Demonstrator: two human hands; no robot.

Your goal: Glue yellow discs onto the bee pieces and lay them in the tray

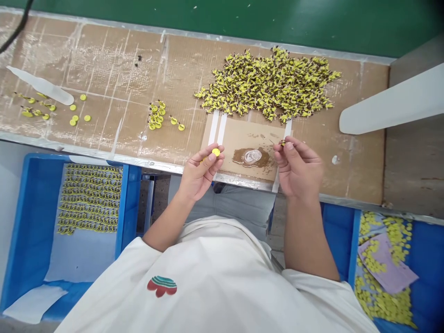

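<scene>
- Left blue bin, below and left of the clear puddle: neat rows of yellow-and-dark pieces.
- Left hand, left of the puddle: palm up, grip pinching a flat, round yellow disc.
- Right hand, right of it: fingers curled, grip pinching a small dark-and-yellow piece.
- Right blue bin, farther right: loose yellow discs.

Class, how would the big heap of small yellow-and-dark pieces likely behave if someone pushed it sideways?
The heap would probably drag in clumps, as its thin, spiky parts look interlocked. Outer pieces might break away, since its edges look ragged. Each piece seems likely light, being tiny compared with the right hand.
</scene>
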